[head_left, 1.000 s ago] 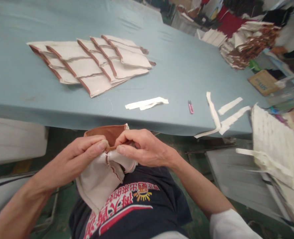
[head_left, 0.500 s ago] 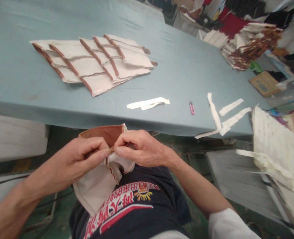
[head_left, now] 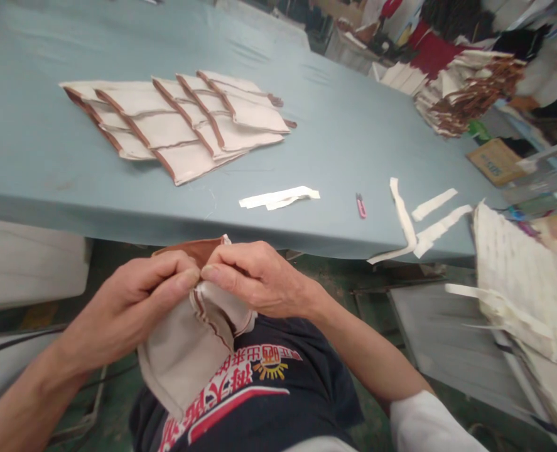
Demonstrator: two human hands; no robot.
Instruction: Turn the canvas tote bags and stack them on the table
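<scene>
Over my lap hangs a cream fabric pouch (head_left: 174, 358) with a brown inner band along its top and a seam running down its face. My left hand (head_left: 151, 301) pinches its upper edge between thumb and forefinger. Right beside it, my right hand (head_left: 259, 279) grips the same edge, the two thumbs almost meeting. The fingers cover the bit of edge between them. On the table ahead lie several similar cream pouches (head_left: 174, 129) with brown trim, overlapping in rows.
Cream fabric strips (head_left: 281, 197) and pink thread snips (head_left: 361, 206) lie near the front edge of the blue-grey table (head_left: 325, 150). More strips (head_left: 403, 213) are to the right. A heap of cream and brown pieces (head_left: 466, 88) and a cardboard box (head_left: 497, 161) sit at the far right.
Both hands have shifted slightly left along the pouch's edge and closer together. The brown band shows less between them now, and the pouch's seam has turned a little.
</scene>
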